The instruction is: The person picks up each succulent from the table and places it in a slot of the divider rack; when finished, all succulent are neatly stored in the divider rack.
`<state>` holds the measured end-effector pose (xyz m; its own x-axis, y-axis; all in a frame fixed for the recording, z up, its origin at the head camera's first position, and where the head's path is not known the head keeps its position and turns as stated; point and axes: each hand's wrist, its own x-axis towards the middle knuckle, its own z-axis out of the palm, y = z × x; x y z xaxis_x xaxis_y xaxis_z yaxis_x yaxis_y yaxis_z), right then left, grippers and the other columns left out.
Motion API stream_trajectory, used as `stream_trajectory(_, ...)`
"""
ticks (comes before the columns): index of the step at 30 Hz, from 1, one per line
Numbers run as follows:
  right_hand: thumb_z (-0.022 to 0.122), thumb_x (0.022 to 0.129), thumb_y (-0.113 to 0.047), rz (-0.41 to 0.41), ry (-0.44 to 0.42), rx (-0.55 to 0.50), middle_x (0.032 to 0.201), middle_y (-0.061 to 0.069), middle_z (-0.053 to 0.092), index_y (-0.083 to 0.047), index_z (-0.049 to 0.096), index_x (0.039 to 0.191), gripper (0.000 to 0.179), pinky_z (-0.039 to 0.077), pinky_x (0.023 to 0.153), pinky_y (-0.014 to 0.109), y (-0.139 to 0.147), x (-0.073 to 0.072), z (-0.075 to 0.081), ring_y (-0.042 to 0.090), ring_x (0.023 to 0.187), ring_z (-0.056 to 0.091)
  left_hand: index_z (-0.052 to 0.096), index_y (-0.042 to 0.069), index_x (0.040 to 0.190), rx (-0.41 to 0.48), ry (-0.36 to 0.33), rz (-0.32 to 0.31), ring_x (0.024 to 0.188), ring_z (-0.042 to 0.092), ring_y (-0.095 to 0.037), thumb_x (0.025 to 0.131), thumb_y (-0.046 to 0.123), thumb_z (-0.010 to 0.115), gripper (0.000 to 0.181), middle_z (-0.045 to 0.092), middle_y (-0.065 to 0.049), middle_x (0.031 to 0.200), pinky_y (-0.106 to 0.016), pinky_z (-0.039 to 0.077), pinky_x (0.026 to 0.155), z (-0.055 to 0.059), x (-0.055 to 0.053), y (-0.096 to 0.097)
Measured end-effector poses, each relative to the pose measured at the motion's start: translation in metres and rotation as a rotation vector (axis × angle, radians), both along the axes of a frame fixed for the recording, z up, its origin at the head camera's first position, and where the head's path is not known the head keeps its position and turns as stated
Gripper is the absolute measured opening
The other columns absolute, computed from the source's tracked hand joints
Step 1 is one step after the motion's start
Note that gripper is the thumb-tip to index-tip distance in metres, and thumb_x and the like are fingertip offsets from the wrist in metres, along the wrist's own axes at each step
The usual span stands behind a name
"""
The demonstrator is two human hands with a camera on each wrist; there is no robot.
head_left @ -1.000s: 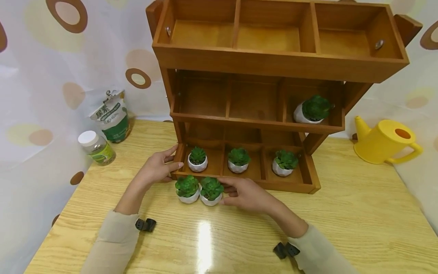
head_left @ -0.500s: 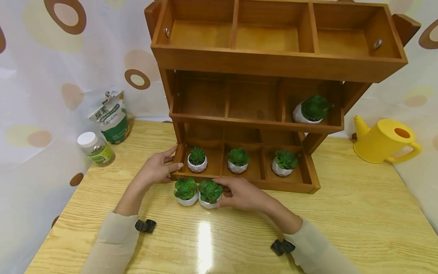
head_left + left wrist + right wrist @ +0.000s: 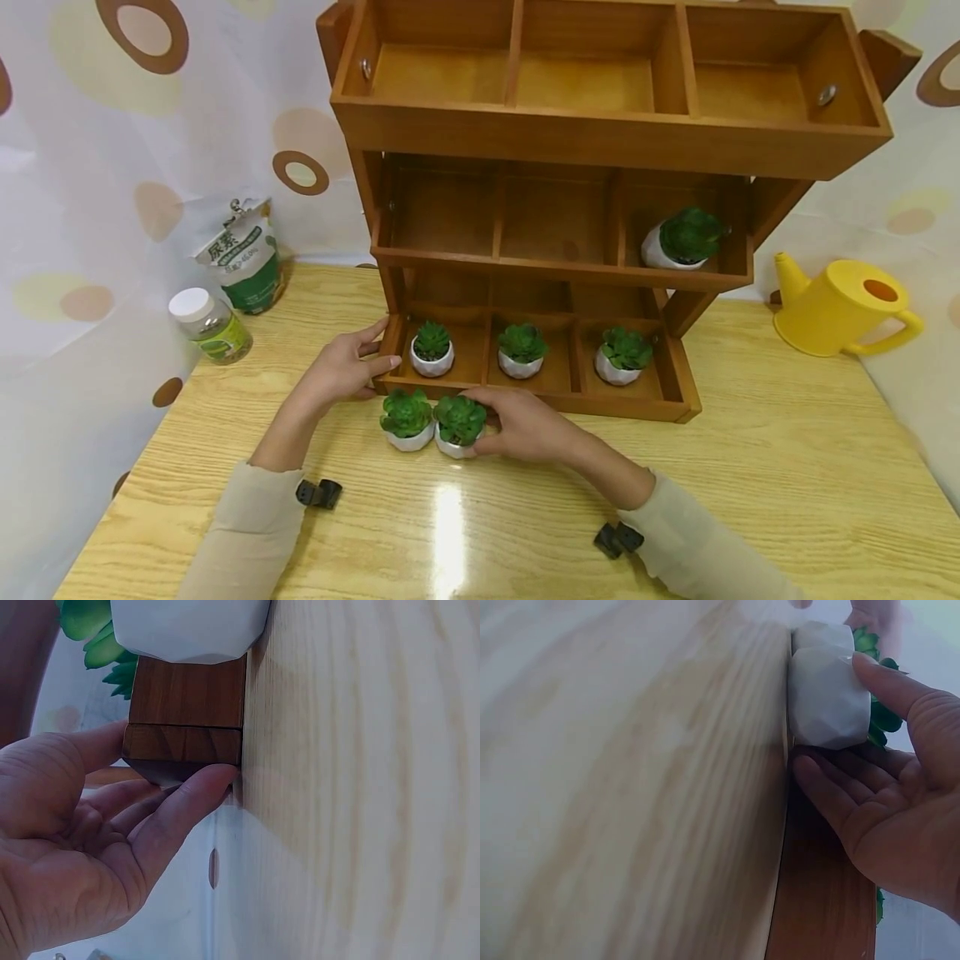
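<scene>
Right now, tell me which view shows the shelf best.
The head view: all three tiers of the shelf show. Left wrist shows only a bottom corner, at the left hand; right wrist, just part of its front by the right hand.

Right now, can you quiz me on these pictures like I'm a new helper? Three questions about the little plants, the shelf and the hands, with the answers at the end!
1. How many potted succulents sit in the bottom tier of the wooden shelf?
2. What does the right hand hold?
A) a watering can
B) a white pot in front of the shelf
C) a white-lidded jar
3. True or false: the left hand holds the bottom tier by its left end.

Key: 1. Three. 2. B. 3. True.
</scene>
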<state>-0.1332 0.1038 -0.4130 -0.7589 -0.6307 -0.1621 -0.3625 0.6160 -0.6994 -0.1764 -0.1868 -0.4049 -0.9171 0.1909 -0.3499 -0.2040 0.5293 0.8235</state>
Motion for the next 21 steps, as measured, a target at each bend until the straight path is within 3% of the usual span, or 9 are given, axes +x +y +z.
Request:
stream_trajectory(6, 0.083, 0.084, -0.037, 0.0, 0.018, -0.013, 0.133, -0.009, 0.066, -0.025, 0.061, 0.139, 0.06, 0.051, 0.105, 0.037, 0.003, 0.001, 0.0, 0.011, 0.122, 0.064, 0.023, 0.029, 0.162, 0.006, -0.004, -0.001, 0.095, 0.071, -0.021, 0.102, 0.03, 0.064, 0.073, 0.035, -0.028, 0.16, -0.036, 0.062, 0.07, 0.001, 0.0, 0.0)
stream_trajectory(14, 0.084, 0.085, -0.033, -0.02, -0.038, -0.084, 0.133, -0.005, 0.066, -0.02, 0.06, 0.14, 0.062, 0.056, 0.097, 0.029, 0.013, 0.002, 0.0, 0.008, 0.115, 0.068, 0.022, 0.029, 0.163, 0.003, -0.009, -0.004, 0.096, 0.071, -0.021, 0.102, 0.03, 0.063, 0.074, 0.035, -0.028, 0.16, -0.037, 0.062, 0.072, 0.001, -0.001, 0.001)
stream_trajectory(21, 0.084, 0.083, -0.037, -0.053, -0.036, -0.056, 0.143, 0.001, 0.062, -0.017, 0.056, 0.146, 0.071, 0.057, 0.096, 0.03, 0.019, 0.004, 0.002, 0.012, 0.114, 0.069, 0.021, 0.028, 0.163, 0.004, -0.003, -0.008, 0.09, 0.073, -0.02, 0.102, 0.03, 0.063, 0.073, 0.035, -0.029, 0.159, -0.036, 0.062, 0.072, 0.0, 0.0, 0.0)
